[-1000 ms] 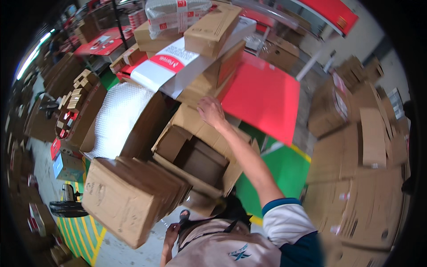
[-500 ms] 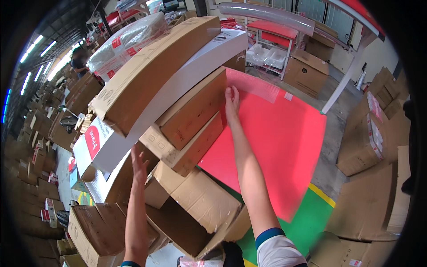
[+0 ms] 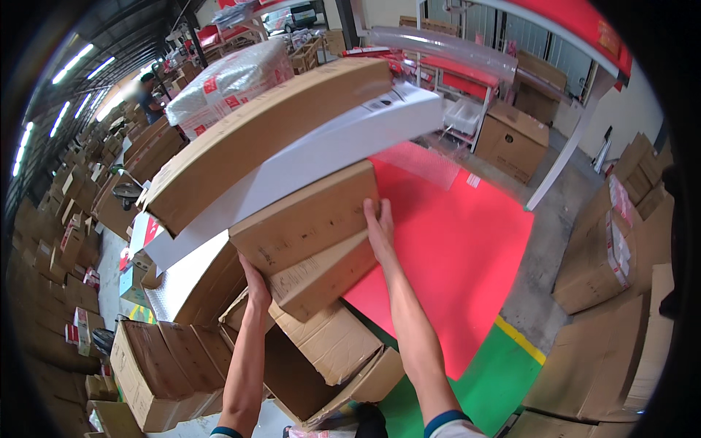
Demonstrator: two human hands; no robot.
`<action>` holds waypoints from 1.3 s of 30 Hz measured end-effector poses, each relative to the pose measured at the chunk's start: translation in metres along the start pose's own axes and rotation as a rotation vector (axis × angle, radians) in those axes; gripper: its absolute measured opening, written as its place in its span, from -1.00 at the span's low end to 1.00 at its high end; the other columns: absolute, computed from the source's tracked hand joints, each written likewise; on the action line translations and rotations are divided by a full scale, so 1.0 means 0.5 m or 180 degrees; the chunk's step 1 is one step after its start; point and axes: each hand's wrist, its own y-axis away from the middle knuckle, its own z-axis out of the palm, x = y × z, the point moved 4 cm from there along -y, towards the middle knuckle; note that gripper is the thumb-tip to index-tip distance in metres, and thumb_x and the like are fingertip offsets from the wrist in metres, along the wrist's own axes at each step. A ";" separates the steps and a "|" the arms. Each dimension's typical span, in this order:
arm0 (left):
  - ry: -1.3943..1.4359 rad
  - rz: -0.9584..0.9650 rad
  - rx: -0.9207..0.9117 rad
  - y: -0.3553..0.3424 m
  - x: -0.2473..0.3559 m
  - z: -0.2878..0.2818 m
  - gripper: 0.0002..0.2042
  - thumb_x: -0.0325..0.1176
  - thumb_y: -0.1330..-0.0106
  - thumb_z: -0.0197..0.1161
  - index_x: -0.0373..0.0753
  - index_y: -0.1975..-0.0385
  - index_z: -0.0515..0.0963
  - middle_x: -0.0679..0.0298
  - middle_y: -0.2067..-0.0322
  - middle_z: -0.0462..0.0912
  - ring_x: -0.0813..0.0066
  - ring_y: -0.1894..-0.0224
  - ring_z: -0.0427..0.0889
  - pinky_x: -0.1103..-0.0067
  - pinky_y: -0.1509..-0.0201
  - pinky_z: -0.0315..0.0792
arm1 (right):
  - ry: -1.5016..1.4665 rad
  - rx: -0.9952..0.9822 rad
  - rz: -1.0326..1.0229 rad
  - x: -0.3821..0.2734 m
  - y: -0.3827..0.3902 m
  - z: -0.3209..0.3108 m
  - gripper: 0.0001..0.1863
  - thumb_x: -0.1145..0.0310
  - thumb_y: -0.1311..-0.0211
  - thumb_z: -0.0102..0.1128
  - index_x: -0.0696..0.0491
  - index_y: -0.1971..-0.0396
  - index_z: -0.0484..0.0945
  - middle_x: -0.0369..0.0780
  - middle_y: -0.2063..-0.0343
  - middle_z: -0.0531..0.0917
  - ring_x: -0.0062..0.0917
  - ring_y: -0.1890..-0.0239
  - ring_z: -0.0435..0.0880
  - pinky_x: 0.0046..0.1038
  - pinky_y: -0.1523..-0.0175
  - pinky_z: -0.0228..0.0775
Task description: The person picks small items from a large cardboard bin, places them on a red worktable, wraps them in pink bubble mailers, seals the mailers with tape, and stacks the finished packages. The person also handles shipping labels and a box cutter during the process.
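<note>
- While both hands touch its ends, a long brown carton [image 3: 307,215] sits tilted over a second brown carton [image 3: 321,286] at the red surface [image 3: 460,263].
- Right hand [image 3: 381,232]: fingers grasping the carton's right end.
- Left hand [image 3: 254,286]: against its lower left corner; fingers partly hidden, grip cannot be told.
- Beyond: a long white box [image 3: 350,139] under another brown box [image 3: 270,124].
- Nearest the person: an open cardboard box [image 3: 332,347].

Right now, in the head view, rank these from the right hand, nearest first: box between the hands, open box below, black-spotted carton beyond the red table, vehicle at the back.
1. Box: left of the right hand, against its fingers.
2. Open box: below, left.
3. Black-spotted carton: beyond the red table, upper right.
4. Vehicle: far back, left.
</note>
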 end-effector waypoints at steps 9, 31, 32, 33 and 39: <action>0.1073 -0.2086 -0.1198 0.219 0.077 0.178 -0.20 0.38 -0.36 -0.16 -0.18 -0.35 0.30 0.04 -0.29 0.40 0.11 -0.24 0.50 0.12 -0.28 0.43 | 0.3398 0.0747 0.0215 -0.287 0.111 -0.246 -0.07 -0.54 -0.17 -0.13 0.06 -0.14 0.42 0.17 0.12 0.67 0.15 0.03 0.63 0.07 -0.02 0.45; 0.1290 -0.1618 0.0499 0.916 0.174 -0.392 -0.10 0.40 -0.44 -0.39 -0.31 -0.47 0.02 0.09 -0.43 0.14 0.34 -0.43 0.12 0.48 -0.50 -0.01 | 0.3373 -0.0436 -0.0812 -0.521 0.818 -0.075 -0.39 -0.14 -0.39 0.08 0.15 -0.07 0.49 0.04 0.17 0.71 -0.02 0.08 0.68 -0.17 0.00 0.45; 0.1265 -0.1555 0.0779 0.963 0.180 -0.458 -0.12 0.40 -0.45 -0.37 -0.30 -0.46 0.05 0.10 -0.41 0.17 0.34 -0.41 0.15 0.48 -0.49 0.01 | 0.3348 -0.0608 -0.0948 -0.520 0.877 -0.039 -0.41 -0.11 -0.39 0.11 0.16 -0.06 0.49 0.04 0.18 0.72 -0.06 0.09 0.70 -0.19 0.01 0.46; 0.1419 -0.1338 0.0800 1.017 0.188 -0.528 -0.14 0.38 -0.46 -0.36 -0.29 -0.45 0.07 0.12 -0.40 0.18 0.35 -0.40 0.15 0.48 -0.49 0.01 | 0.3326 -0.0768 -0.1085 -0.515 0.954 -0.003 -0.44 -0.07 -0.38 0.14 0.17 -0.04 0.48 0.04 0.19 0.72 -0.10 0.10 0.71 -0.22 0.02 0.47; 0.2168 -0.1432 0.1700 1.304 0.168 -0.898 -0.24 0.31 -0.50 -0.37 -0.20 -0.46 0.08 0.19 -0.38 0.23 0.34 -0.37 0.26 0.42 -0.43 0.19 | 0.2716 -0.2042 -0.0644 -0.421 1.318 0.251 -0.57 0.09 -0.31 0.30 0.11 0.04 0.50 -0.03 0.25 0.74 -0.20 0.20 0.76 -0.30 0.09 0.53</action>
